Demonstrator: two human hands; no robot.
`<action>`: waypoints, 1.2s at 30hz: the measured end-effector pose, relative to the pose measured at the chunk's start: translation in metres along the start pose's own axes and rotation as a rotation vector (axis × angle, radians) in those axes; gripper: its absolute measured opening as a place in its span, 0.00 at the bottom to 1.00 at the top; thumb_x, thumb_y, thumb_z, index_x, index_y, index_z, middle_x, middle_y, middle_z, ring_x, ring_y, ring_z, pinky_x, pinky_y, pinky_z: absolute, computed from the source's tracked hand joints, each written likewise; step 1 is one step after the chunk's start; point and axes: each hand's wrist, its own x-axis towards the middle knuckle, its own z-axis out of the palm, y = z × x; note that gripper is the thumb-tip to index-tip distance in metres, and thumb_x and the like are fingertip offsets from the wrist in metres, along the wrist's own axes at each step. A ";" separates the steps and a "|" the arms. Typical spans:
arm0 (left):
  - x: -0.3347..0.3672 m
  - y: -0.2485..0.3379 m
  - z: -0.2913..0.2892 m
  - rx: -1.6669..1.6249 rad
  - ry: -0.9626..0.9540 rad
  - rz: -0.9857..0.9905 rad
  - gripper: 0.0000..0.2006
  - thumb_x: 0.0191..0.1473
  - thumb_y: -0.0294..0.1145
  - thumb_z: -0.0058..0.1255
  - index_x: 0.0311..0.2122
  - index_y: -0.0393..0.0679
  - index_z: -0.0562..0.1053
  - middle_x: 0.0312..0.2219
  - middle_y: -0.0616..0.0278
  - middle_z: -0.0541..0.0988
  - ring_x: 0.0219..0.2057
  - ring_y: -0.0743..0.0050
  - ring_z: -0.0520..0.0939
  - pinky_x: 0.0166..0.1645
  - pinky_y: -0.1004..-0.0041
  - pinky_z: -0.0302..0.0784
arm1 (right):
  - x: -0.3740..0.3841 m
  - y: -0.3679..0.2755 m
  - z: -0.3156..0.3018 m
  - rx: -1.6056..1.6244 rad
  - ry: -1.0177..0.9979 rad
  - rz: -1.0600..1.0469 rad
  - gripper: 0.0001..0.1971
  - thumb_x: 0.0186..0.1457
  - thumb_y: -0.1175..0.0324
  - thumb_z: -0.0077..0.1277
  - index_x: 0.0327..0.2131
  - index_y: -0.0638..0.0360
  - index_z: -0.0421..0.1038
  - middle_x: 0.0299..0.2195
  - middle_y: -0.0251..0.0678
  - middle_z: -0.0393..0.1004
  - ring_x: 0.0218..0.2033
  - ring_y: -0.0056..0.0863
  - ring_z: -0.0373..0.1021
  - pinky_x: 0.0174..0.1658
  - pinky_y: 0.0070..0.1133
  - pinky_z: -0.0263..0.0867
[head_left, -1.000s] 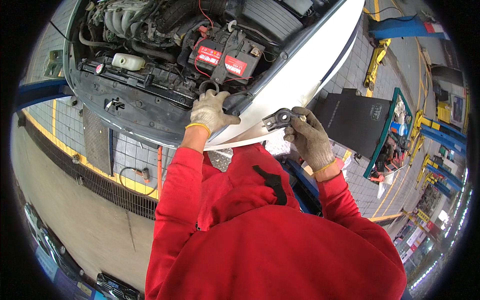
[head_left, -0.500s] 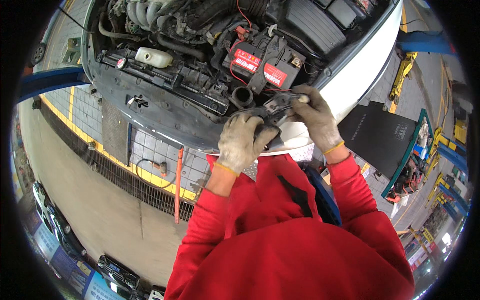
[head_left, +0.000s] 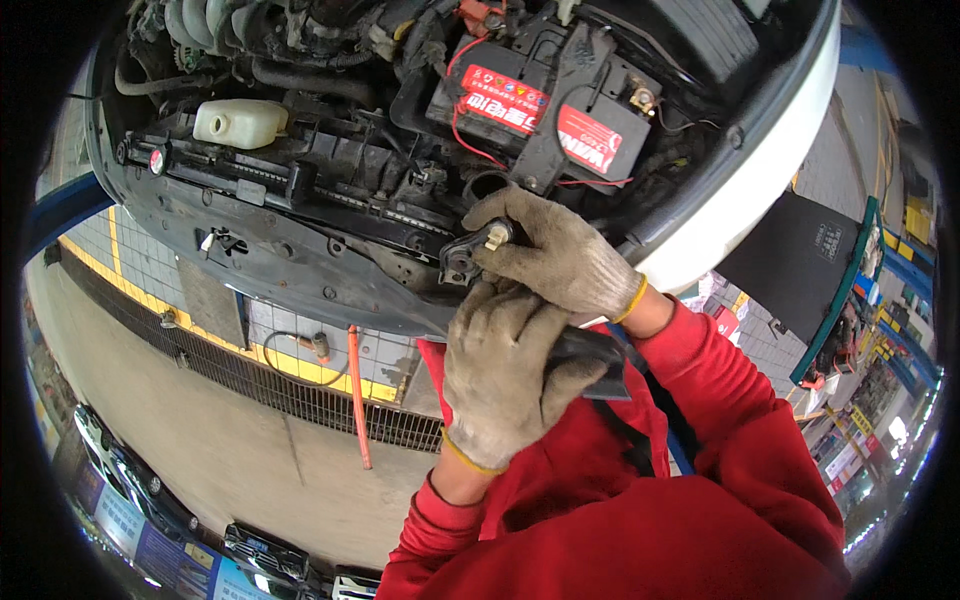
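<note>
In front of the engine bay, both my gloved hands hold a black plastic car part. My right hand (head_left: 560,250) has its thumb and fingers closed on the bracket-like end (head_left: 460,262), by a small pale plug-like piece (head_left: 496,236). Just below it, my left hand (head_left: 505,370) is wrapped round the part's dark smooth end (head_left: 590,362), which sticks out past the thumb. The two hands touch, and they hide the part's middle. Beyond them sits a car battery (head_left: 545,105) with red labels and a dark strap across it.
A white reservoir bottle (head_left: 240,123) sits in the bay, behind the dark front panel (head_left: 270,250). The white fender (head_left: 760,190) curves along the right. An orange bar (head_left: 358,400) stands below the car. At right are a black panel (head_left: 790,250) and a green-edged tool tray (head_left: 850,290).
Both hands have drawn together, with the right moving left. The part has turned and come off the car's front corner toward me. My view has shifted closer to the bay.
</note>
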 end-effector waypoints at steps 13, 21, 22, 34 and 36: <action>-0.008 -0.011 -0.006 -0.150 0.051 0.050 0.39 0.60 0.73 0.60 0.50 0.39 0.85 0.45 0.51 0.83 0.49 0.45 0.88 0.64 0.39 0.78 | 0.027 0.006 0.040 0.199 -0.061 0.259 0.21 0.71 0.65 0.64 0.60 0.65 0.76 0.39 0.37 0.84 0.38 0.22 0.82 0.44 0.24 0.79; -0.008 -0.015 -0.004 -0.207 0.037 0.065 0.38 0.56 0.73 0.64 0.49 0.40 0.85 0.44 0.51 0.83 0.49 0.45 0.87 0.62 0.40 0.80 | 0.041 0.009 0.061 0.091 0.110 0.276 0.18 0.70 0.65 0.67 0.57 0.64 0.77 0.39 0.34 0.82 0.37 0.20 0.83 0.39 0.22 0.81; -0.008 -0.016 -0.004 -0.207 0.040 0.066 0.38 0.56 0.73 0.64 0.49 0.40 0.85 0.44 0.51 0.83 0.48 0.45 0.87 0.61 0.41 0.80 | 0.040 0.009 0.063 0.105 0.128 0.252 0.18 0.70 0.66 0.67 0.57 0.63 0.77 0.38 0.34 0.82 0.36 0.20 0.82 0.39 0.23 0.81; -0.012 -0.020 0.004 -0.123 0.060 0.093 0.42 0.58 0.81 0.57 0.43 0.43 0.86 0.43 0.54 0.84 0.43 0.45 0.88 0.54 0.42 0.82 | 0.034 0.032 0.066 0.048 0.178 0.001 0.19 0.66 0.67 0.69 0.55 0.61 0.76 0.35 0.35 0.82 0.30 0.23 0.80 0.35 0.26 0.77; -0.012 -0.021 0.006 -0.127 0.062 0.100 0.42 0.59 0.82 0.56 0.44 0.42 0.86 0.42 0.54 0.84 0.42 0.45 0.88 0.54 0.42 0.82 | 0.034 0.034 0.067 -0.118 0.209 -0.140 0.19 0.64 0.66 0.70 0.54 0.60 0.76 0.36 0.39 0.83 0.30 0.31 0.82 0.36 0.30 0.77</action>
